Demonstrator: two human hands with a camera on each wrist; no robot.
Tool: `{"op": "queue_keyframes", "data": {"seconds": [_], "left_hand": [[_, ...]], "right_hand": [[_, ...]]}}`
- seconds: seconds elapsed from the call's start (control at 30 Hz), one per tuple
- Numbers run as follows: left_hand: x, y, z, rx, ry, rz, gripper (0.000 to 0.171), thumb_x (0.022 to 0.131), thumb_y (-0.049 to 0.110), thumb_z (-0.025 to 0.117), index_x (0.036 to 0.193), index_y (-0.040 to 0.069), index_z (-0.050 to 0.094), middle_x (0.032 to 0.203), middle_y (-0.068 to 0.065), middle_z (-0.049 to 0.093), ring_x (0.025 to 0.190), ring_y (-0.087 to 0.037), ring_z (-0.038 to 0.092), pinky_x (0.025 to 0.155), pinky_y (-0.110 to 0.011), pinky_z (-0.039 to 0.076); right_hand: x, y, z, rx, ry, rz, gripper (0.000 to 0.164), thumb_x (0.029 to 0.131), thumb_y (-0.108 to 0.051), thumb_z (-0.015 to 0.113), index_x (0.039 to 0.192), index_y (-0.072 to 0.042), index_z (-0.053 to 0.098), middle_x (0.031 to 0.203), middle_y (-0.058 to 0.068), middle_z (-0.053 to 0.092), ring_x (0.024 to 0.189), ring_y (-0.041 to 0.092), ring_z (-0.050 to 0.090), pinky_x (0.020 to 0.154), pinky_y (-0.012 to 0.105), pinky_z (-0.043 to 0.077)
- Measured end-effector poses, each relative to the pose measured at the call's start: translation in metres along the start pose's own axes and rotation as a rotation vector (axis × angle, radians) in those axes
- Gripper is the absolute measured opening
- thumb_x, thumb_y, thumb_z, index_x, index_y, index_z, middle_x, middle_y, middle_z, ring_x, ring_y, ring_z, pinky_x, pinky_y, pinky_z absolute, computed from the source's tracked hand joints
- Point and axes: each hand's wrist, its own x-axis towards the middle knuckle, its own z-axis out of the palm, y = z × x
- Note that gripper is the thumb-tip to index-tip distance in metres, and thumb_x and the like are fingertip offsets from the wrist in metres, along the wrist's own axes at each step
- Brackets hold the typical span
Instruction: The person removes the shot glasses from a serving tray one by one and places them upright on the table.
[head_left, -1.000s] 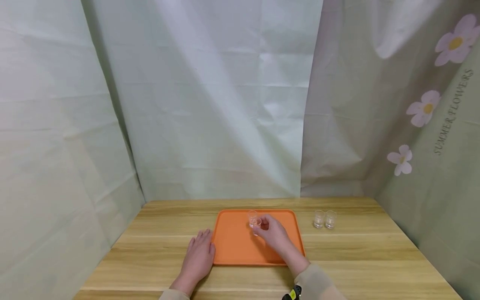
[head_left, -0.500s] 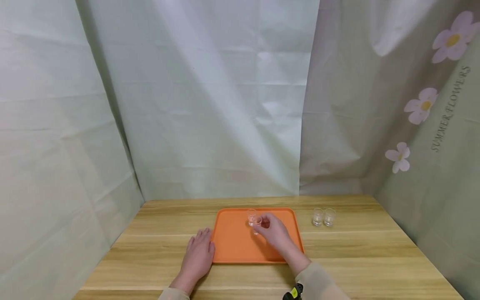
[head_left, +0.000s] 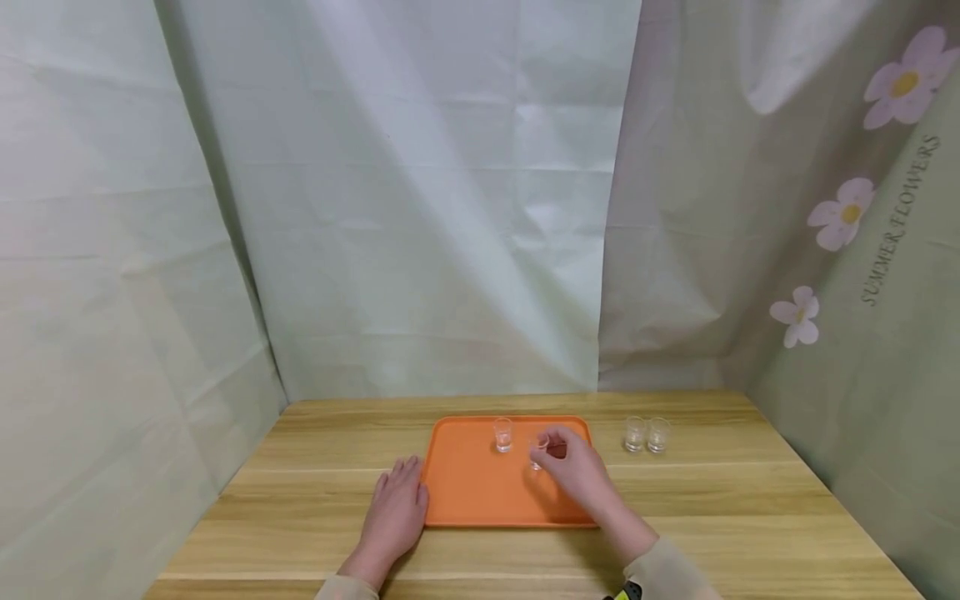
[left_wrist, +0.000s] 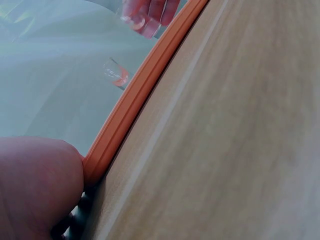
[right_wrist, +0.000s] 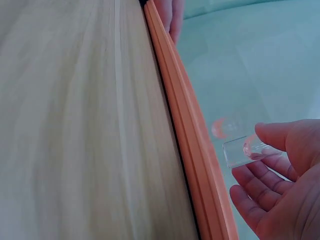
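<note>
Shifted rightward across an orange tray (head_left: 468, 496) since half a second ago, a small clear glass (right_wrist: 236, 153) sits pinched between the thumb and fingers of a person's right hand (head_left: 581, 473), now apart from a second glass (head_left: 503, 436) that stands upright near the tray's far edge. Whether the held glass touches the tray surface cannot be told. Well apart from it, the left hand (head_left: 395, 507) rests on the wooden table (head_left: 720, 517), fingers extended, its thumb side against the tray's left edge. Tray surface stretches between the two hands and down to the near rim, with the right forearm reaching over the near right corner. Beyond the tray's right edge, a pair of glasses (head_left: 657, 436) stands side by side on the table. Pale hanging sheets (head_left: 442, 250) border the table at the back and both sides, the right one printed with pink flowers (head_left: 842, 214).
</note>
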Motion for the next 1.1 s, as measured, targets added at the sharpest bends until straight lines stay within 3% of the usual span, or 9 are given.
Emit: {"op": "queue_keyframes", "data": {"seconds": [0.23, 0.7, 1.1], "left_hand": [[0.001, -0.008, 0.008, -0.009, 0.052, 0.023, 0.046, 0.109, 0.011, 0.058, 0.148, -0.013, 0.059, 0.156, -0.034, 0.056, 0.151, -0.056, 0.045, 0.127, -0.071, 0.027], [-0.002, 0.001, -0.001, 0.029, 0.009, 0.009, 0.045, 0.109, 0.009, 0.06, 0.149, -0.013, 0.06, 0.156, -0.033, 0.056, 0.15, -0.056, 0.046, 0.125, -0.073, 0.029], [-0.001, 0.003, -0.002, 0.037, -0.005, -0.003, 0.046, 0.11, 0.009, 0.058, 0.15, -0.012, 0.058, 0.157, -0.032, 0.056, 0.151, -0.055, 0.045, 0.126, -0.072, 0.029]], "right_hand": [[-0.008, 0.006, -0.026, -0.055, 0.052, 0.025, 0.022, 0.099, -0.019, 0.085, 0.115, -0.008, 0.076, 0.105, -0.001, 0.075, 0.099, 0.017, 0.072, 0.091, 0.041, 0.059], [-0.024, 0.027, -0.085, -0.134, 0.09, 0.054, 0.033, 0.1, -0.021, 0.084, 0.126, -0.002, 0.075, 0.111, 0.004, 0.079, 0.104, 0.021, 0.076, 0.097, 0.041, 0.059], [-0.026, 0.047, -0.117, -0.207, 0.091, 0.086, 0.038, 0.102, -0.022, 0.082, 0.131, 0.0, 0.073, 0.119, 0.012, 0.078, 0.111, 0.031, 0.076, 0.1, 0.048, 0.058]]}}
